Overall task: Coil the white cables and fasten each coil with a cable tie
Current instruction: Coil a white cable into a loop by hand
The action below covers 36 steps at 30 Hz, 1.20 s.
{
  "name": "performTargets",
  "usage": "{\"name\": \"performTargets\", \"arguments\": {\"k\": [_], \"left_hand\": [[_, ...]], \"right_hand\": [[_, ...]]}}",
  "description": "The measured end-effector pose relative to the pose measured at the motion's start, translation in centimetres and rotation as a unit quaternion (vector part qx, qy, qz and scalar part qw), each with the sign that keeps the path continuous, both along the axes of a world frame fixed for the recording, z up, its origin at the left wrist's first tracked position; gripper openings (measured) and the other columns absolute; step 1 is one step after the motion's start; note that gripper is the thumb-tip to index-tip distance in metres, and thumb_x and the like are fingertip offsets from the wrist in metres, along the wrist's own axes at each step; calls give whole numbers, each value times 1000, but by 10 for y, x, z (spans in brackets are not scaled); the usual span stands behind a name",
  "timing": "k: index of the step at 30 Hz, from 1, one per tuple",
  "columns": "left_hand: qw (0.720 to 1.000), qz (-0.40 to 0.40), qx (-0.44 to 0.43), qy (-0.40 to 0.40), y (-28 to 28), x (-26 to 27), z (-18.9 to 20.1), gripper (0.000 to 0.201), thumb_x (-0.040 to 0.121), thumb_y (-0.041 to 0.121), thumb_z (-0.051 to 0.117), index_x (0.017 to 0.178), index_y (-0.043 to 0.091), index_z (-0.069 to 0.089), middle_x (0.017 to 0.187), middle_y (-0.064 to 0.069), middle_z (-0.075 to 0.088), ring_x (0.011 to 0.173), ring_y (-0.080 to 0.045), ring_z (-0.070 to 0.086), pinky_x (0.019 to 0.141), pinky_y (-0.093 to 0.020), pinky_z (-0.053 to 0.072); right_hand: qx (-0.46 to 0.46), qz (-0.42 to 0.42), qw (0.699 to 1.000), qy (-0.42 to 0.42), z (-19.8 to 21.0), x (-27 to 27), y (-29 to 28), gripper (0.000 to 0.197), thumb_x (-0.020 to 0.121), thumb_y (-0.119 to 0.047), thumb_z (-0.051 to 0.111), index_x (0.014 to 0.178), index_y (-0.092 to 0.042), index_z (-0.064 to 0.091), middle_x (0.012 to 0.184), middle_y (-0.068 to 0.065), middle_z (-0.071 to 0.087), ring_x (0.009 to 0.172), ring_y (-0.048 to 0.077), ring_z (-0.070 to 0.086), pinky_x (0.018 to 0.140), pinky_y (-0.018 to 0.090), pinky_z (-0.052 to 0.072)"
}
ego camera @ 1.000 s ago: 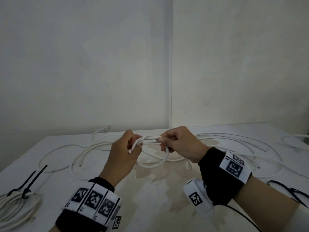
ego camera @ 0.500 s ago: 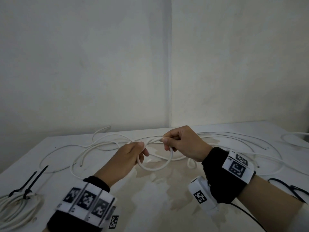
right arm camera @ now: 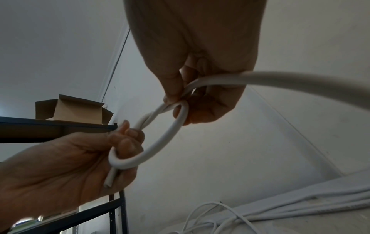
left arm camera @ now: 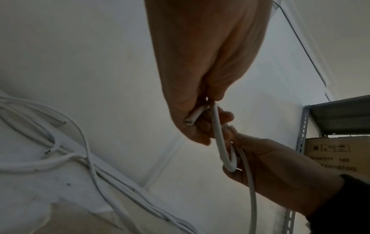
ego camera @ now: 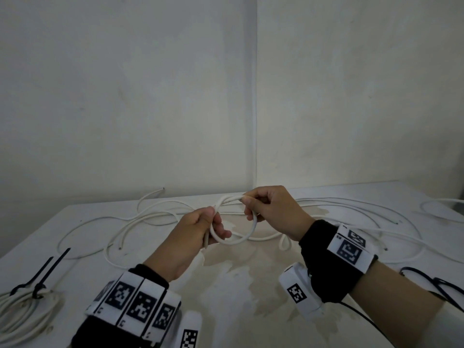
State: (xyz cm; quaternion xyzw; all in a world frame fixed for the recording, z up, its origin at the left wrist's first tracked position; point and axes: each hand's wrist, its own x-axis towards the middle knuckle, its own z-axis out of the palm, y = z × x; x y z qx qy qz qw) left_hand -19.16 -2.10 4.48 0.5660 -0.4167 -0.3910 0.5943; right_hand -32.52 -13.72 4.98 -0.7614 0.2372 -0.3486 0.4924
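Observation:
A white cable [ego camera: 247, 236] forms one small loop held in the air above the table between both hands. My left hand [ego camera: 200, 229] grips the loop's left side, with the cable's cut end [right arm camera: 109, 182] sticking out below the fingers. My right hand [ego camera: 266, 209] pinches the crossing strands [right arm camera: 174, 102] at the loop's top between thumb and forefinger. The rest of this cable [right arm camera: 300, 80] trails right from the right hand. In the left wrist view the loop [left arm camera: 222, 142] hangs edge-on between the two hands. More loose white cables [ego camera: 140, 219] sprawl over the table behind.
A finished coil [ego camera: 22, 312] bound with black cable ties [ego camera: 40, 280] lies at the table's left front edge. Spare black ties [ego camera: 431, 282] lie at the right edge. The white table [ego camera: 238, 292] stands in a wall corner. A metal shelf with cardboard boxes [left arm camera: 338, 152] shows in the wrist views.
Both hands rose slightly and the right hand lifted the crossing higher. The left hand shifted its grip down the loop's left side, so the cable's end now pokes out below it.

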Motion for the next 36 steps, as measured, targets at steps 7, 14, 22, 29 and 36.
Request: {"name": "performTargets", "arguments": {"k": [7, 14, 22, 29, 36], "left_hand": [[999, 29, -15, 13, -3, 5, -2, 36, 101, 19, 28, 75, 6, 50, 45, 7, 47, 46, -6, 54, 64, -23, 52], [983, 111, -108, 101, 2, 35, 4, 36, 101, 19, 27, 74, 5, 47, 42, 6, 46, 41, -6, 50, 57, -18, 55], [976, 162, -133, 63, 3, 41, -1, 37, 101, 19, 27, 72, 7, 47, 42, 9, 46, 41, -4, 48, 73, -31, 47], [974, 177, -123, -74, -3, 39, -3, 37, 100, 14, 30, 71, 8, 51, 58, -3, 46, 59, -17, 48, 69, -25, 47], [960, 190, -76, -190, -18, 41, -18, 37, 100, 15, 32, 69, 14, 53, 60, 0, 51, 63, -19, 55, 72, -32, 49]], "right_hand": [[0, 25, 1000, 13, -8, -3, -3, 16, 93, -13, 51, 93, -4, 64, 70, 0, 62, 57, 4, 58, 60, 17, 49], [-137, -62, 983, 104, -33, -19, -24, 16, 96, -15, 45, 100, -16, 60, 60, -6, 49, 50, 1, 44, 53, 12, 35], [-222, -107, 947, 205, -39, 0, -41, 14, 99, -15, 37, 100, -8, 48, 79, 9, 51, 73, 25, 46, 65, 32, 34], [-388, -46, 878, 277, -63, 30, -36, 18, 91, 5, 42, 101, 4, 57, 97, 21, 50, 85, 33, 52, 68, 34, 33], [-554, 19, 812, 185, -68, 37, -15, 20, 60, 11, 63, 68, -8, 63, 68, 6, 57, 54, 19, 54, 45, 20, 45]]}}
